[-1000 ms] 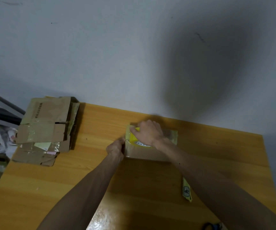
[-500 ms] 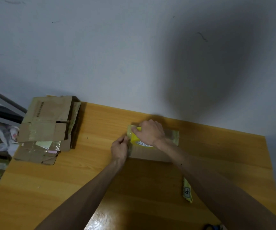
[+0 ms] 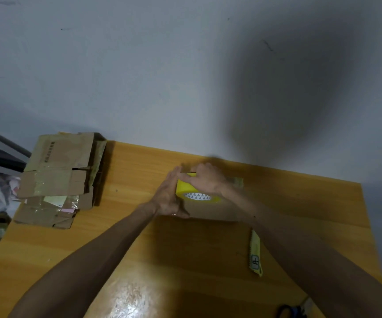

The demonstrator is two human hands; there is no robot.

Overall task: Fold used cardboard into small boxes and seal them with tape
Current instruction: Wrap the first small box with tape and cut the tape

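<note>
Shifted over the last half second, by the left hand (image 3: 167, 198), from a curled hold low on the left end of the small brown cardboard box (image 3: 210, 212) to a flat, straight-fingered press against that end and the side of the yellow roll of packing tape (image 3: 185, 188). Gripped from above by the right hand (image 3: 206, 180), curled round the roll's far rim, with the roll seated on the box top and its white triangle-printed core turned toward the camera. Set near the far edge of the orange wooden tabletop (image 3: 139, 249), about midway along it, close to the wall. Stacked at the far left corner: flattened used cardboard sheets (image 3: 56, 177), untouched. Lying toward the near right: a narrow yellow strip with a small label (image 3: 255, 253); at the near right corner, dark-handled scissors (image 3: 288, 312), partly cut off by the frame. Judged mid-seal, tape about to be drawn across the top seam. Risks from here: pulling the roll without enough counter-pressure from the flat palm and dragging the light box across the smooth top; letting the free end lift, wrinkle or stick to itself; running the strip off the seam and leaving flaps free to spring open. No telling of tape already stuck down or not, with that part hidden under both hands.
</note>
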